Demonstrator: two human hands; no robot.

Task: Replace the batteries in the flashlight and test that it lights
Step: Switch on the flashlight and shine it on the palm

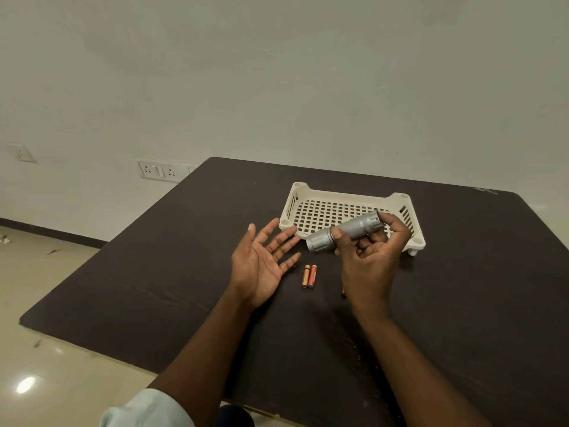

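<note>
Above the dark worktop (184,272) I see the right hand (369,257) gripping the silver flashlight (345,231) before the white basket (338,195), left hand (261,260) spread wide, 2 batteries (309,276) lying between.

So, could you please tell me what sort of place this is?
Probably a plain room in a home or office: a dark table, bare wall with sockets, and tiled floor.

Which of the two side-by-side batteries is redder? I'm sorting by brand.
The right one, orange-red; its neighbour toward the left hand is gold.
</note>
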